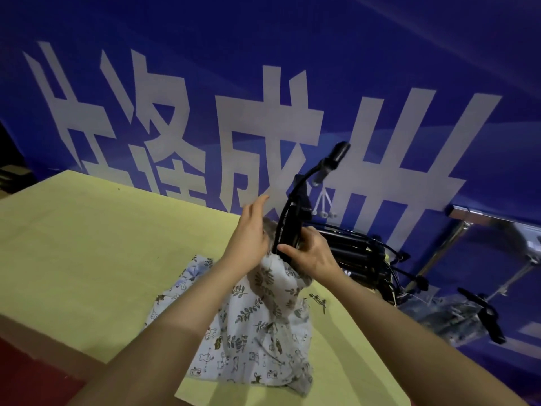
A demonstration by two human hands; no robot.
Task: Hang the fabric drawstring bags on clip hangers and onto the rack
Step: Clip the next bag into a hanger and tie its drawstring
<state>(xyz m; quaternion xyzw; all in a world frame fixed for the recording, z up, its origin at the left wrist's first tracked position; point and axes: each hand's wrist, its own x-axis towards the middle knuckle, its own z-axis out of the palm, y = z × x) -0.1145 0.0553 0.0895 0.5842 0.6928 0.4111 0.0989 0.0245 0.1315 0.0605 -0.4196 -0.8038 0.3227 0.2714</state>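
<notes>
A white fabric drawstring bag (263, 306) with a leaf print is lifted off the yellow table (87, 244), its top edge raised between my hands. My right hand (310, 253) grips a black clip hanger (292, 218) and the bag's top edge together. The hanger's hook and one clip (336, 156) stick up and to the right. My left hand (251, 230) is against the bag's top, fingers spread upward; the hold itself is hidden. More printed bags (234, 364) lie flat on the table below.
A pile of black clip hangers (366, 259) lies at the table's right edge. A chrome rack (468, 218) stands at the right with a black hanger (486, 315) on it. A blue banner with large white characters (263, 118) fills the background.
</notes>
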